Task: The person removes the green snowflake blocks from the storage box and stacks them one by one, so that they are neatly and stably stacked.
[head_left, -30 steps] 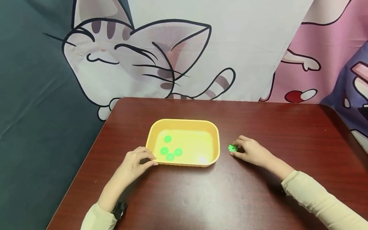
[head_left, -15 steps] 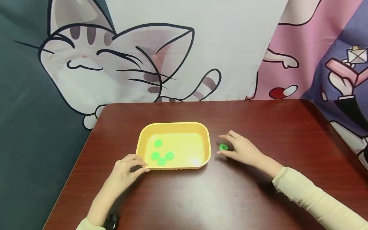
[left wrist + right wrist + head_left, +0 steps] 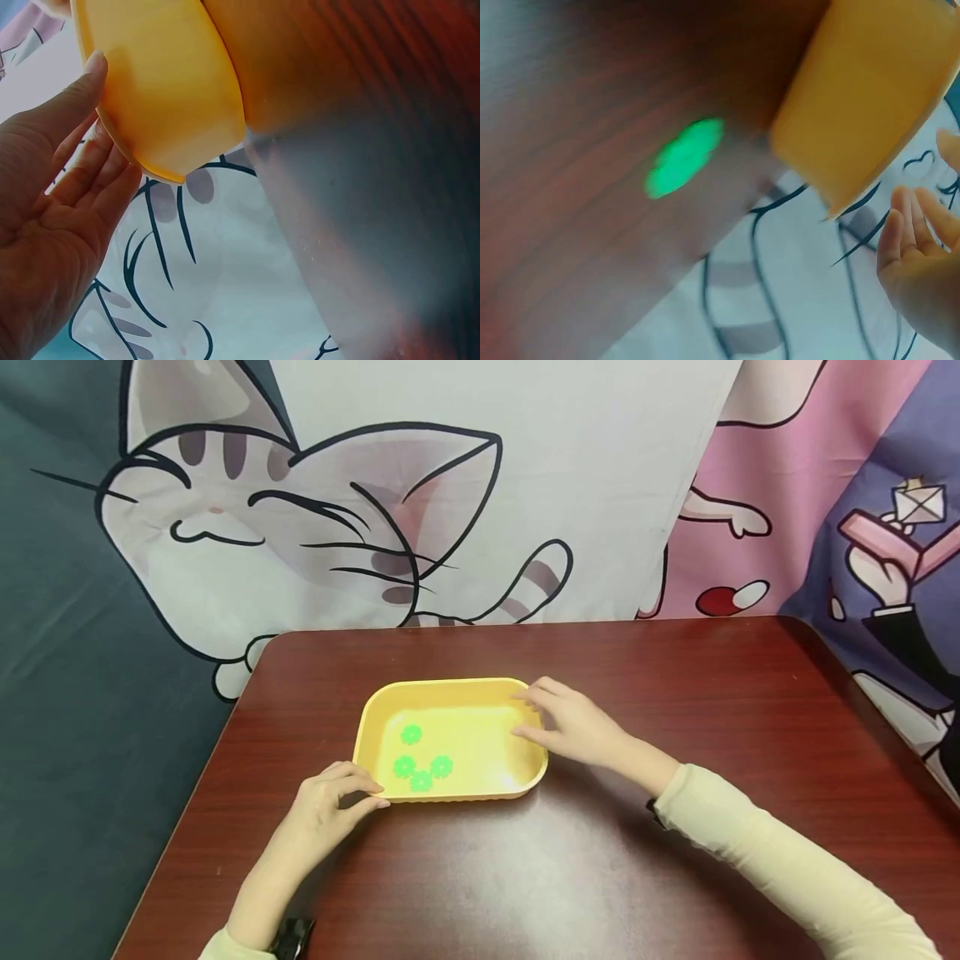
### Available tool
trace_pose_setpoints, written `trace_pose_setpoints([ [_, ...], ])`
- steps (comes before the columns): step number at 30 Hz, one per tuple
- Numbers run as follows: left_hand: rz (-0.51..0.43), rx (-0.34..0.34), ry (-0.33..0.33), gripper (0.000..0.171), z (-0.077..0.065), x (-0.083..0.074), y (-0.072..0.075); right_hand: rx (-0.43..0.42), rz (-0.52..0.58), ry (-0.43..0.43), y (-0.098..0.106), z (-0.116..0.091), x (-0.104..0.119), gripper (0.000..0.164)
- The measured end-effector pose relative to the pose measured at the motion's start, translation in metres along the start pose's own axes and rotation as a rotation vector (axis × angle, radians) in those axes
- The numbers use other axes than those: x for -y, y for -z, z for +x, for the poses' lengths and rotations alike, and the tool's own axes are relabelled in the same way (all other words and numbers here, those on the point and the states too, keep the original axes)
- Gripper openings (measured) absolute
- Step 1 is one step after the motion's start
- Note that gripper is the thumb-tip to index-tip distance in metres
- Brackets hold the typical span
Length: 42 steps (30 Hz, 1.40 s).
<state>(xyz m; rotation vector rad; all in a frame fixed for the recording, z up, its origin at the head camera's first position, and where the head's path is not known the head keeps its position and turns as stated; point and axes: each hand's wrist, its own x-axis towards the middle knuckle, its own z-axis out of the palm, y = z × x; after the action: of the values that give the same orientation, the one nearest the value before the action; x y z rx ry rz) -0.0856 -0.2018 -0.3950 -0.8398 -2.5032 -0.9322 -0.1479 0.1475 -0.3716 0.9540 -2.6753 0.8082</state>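
A shallow yellow plastic tray sits on the table, with several green flower-shaped discs lying in its left half. My left hand pinches the tray's near left corner; in the left wrist view the thumb lies over the rim and the fingers are outside the wall. Above the tray's right end hovers my right hand, thumb and fingers apart, holding nothing. One more green disc lies on the table beside the tray in the right wrist view, blurred; in the head view the right hand and arm hide it.
The dark red-brown table has a glossy top and rounded far corners. A cloth printed with a cartoon cat hangs behind it. A black watch-like band is on the left wrist.
My right hand has let go of the green disc on the table and moved left over the tray's right end. The head view shifted; the left hand still grips the corner.
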Motion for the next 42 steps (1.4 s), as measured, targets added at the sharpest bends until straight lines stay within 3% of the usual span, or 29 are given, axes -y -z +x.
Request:
trace_pose_setpoints([
  [12, -0.011, 0.030, 0.002, 0.022, 0.001, 0.001, 0.005, 0.348, -0.020, 0.082, -0.038, 0.058, 0.034, 0.054],
  [20, 0.010, 0.058, -0.025, 0.022, 0.004, 0.001, 0.007, 0.544, -0.195, 0.103, -0.068, 0.056, 0.048, 0.058],
  [28, 0.042, 0.026, 0.003, 0.023, 0.000, -0.004, 0.001, 0.506, -0.300, 0.155, -0.084, 0.054, 0.054, 0.050],
  [37, 0.048, 0.002, -0.020, 0.025, -0.003, -0.001, 0.005, 0.524, -0.125, 0.077, -0.093, 0.057, 0.059, 0.035],
  [42, 0.039, 0.008, -0.024, 0.024, 0.001, 0.000, 0.001, 0.532, -0.106, -0.026, -0.090, 0.057, 0.059, 0.039],
])
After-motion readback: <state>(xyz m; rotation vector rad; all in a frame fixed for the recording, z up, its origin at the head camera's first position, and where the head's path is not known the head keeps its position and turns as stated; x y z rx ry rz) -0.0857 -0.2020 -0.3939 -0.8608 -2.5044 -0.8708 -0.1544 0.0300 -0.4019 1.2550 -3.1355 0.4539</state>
